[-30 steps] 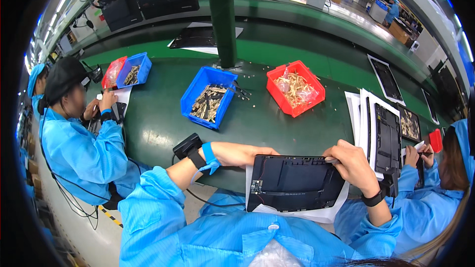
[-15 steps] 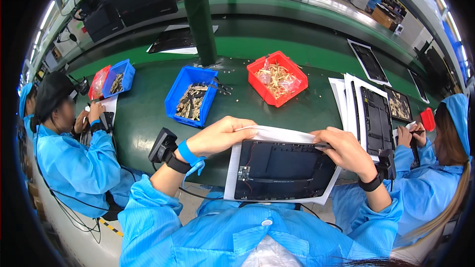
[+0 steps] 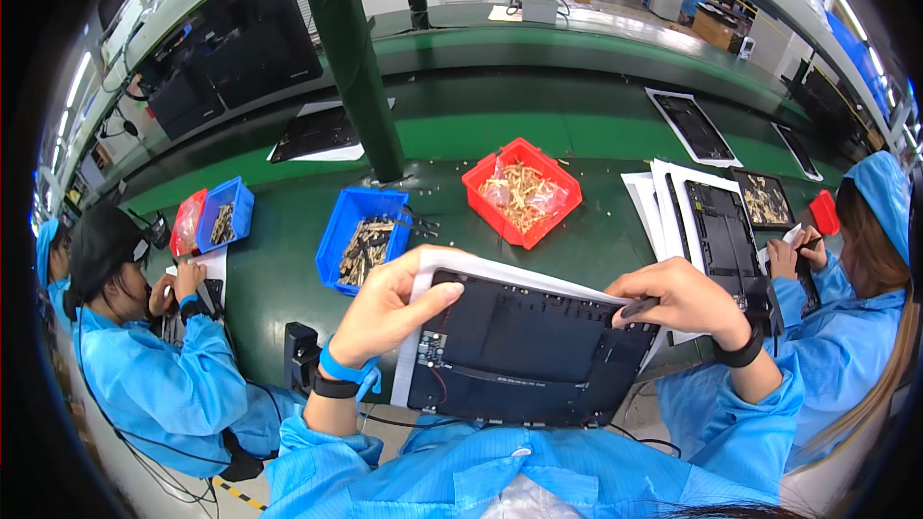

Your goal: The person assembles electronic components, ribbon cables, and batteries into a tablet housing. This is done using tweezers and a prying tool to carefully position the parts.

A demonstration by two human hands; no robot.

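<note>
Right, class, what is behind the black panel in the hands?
Behind the black panel, a white sheet shows along the top and left edges. The panel covers the rest of the sheet, so anything else there cannot be seen.

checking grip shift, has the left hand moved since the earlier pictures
Yes. Judged against the nearer blue bin, the left hand has moved left and closer in this view.

Overhead tubes light the room brightly; the green tabletop shines softly (fisheye edges bend, corners blacken).
</note>
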